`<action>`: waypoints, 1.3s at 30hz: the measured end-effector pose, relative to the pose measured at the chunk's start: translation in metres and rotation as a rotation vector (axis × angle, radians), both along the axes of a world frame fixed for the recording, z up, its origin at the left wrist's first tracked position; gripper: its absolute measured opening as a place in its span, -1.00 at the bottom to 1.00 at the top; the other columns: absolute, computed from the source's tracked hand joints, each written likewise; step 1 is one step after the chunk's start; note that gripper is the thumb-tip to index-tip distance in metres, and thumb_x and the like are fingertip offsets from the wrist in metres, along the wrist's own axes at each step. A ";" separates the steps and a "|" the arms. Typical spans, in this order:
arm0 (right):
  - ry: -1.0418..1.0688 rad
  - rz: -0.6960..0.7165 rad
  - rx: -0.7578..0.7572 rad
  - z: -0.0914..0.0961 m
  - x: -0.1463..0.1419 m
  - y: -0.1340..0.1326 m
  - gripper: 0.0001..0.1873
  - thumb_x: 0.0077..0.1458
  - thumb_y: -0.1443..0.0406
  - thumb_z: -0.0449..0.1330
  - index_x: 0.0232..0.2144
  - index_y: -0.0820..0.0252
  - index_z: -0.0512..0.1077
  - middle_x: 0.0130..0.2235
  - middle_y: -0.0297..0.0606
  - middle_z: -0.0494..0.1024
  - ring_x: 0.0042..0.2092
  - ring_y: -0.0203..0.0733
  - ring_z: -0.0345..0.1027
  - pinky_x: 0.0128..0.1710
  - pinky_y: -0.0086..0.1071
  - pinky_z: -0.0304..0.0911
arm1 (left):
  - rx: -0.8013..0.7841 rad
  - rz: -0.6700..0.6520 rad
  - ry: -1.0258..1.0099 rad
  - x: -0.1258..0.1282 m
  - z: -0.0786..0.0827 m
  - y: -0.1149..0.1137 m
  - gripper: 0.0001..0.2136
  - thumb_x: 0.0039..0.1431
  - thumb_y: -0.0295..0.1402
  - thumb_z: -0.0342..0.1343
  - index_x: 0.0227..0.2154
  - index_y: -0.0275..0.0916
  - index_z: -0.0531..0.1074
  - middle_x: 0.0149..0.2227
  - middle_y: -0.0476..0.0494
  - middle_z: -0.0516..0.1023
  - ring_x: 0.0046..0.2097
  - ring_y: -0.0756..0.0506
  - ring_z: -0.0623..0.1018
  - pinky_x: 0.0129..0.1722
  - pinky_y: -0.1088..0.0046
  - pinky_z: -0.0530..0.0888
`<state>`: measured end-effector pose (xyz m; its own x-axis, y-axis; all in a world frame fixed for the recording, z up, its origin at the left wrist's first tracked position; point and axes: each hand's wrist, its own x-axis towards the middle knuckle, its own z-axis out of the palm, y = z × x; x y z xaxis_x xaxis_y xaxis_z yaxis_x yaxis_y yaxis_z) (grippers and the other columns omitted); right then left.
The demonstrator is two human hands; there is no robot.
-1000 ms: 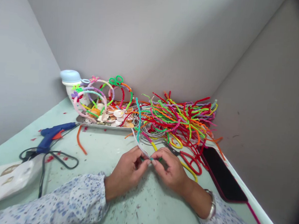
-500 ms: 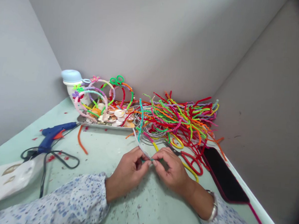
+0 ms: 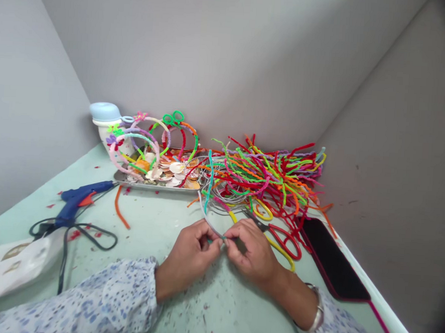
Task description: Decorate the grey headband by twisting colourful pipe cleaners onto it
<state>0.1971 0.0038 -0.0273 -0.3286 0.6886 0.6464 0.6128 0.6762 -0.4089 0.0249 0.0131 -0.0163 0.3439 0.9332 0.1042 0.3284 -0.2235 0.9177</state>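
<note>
Near the middle of the table, my left hand [image 3: 191, 252] and my right hand [image 3: 254, 250] meet, thumbs and forefingers pinched together. A thin grey wire [image 3: 204, 209] curves up and away from between my fingertips. A trace of teal fuzz shows where the fingertips touch. My left hand is closed on the wire; my right fingers pinch its near end, where the teal bit is. A teal pipe cleaner [image 3: 209, 181] stands up just beyond my left fingers; its lower end is hidden behind the hand. Scissors with red and yellow handles [image 3: 284, 240] lie beyond my right hand.
A metal tray [image 3: 157, 187] holds shells and several fuzzy headbands [image 3: 156, 145]. Behind my hands lies a heap of colourful pipe cleaners [image 3: 275, 174] with wire loops. A blue glue gun [image 3: 73, 202] with its cord and a white cup [image 3: 106, 129] are left; a phone [image 3: 333, 261] lies right.
The grey wire has turned slightly between my fingertips and looks thinner now. Both hands stay pinched in nearly the same place.
</note>
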 end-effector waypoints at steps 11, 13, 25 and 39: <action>-0.047 0.012 0.093 -0.001 -0.001 0.000 -0.90 0.06 0.45 0.09 -0.35 0.18 0.27 -0.44 -0.27 0.41 -0.35 -0.17 0.24 -0.30 -0.24 0.16 | -0.153 0.063 0.001 0.003 0.004 -0.006 -0.87 0.04 -0.34 0.08 -0.50 -0.30 0.37 -0.61 0.06 0.30 -0.55 0.06 0.25 -0.57 0.57 0.18; -0.061 0.011 0.102 0.000 -0.001 -0.001 -0.89 0.07 0.45 0.09 -0.34 0.18 0.27 -0.44 -0.27 0.42 -0.34 -0.17 0.24 -0.30 -0.24 0.16 | -0.168 0.050 -0.020 0.003 0.004 -0.006 -0.86 0.06 -0.32 0.07 -0.49 -0.31 0.37 -0.59 0.04 0.31 -0.54 0.05 0.26 -0.55 0.56 0.19; -0.045 0.056 0.047 0.001 0.002 0.000 -0.88 0.06 0.45 0.09 -0.32 0.19 0.29 -0.43 -0.25 0.43 -0.34 -0.15 0.26 -0.29 -0.21 0.17 | -0.210 -0.041 -0.125 0.002 -0.001 0.000 -0.85 0.08 -0.33 0.04 -0.48 -0.31 0.35 -0.51 0.00 0.33 -0.44 0.01 0.30 -0.43 0.51 0.25; -0.048 -0.012 0.090 -0.001 0.000 -0.002 -0.87 0.00 0.44 0.10 -0.37 0.15 0.27 -0.47 -0.29 0.42 -0.36 -0.15 0.26 -0.28 -0.20 0.17 | -0.076 -0.064 -0.059 0.000 -0.003 -0.004 -0.92 0.09 -0.39 0.02 -0.44 -0.29 0.37 -0.50 0.01 0.36 -0.45 0.02 0.31 -0.42 0.53 0.27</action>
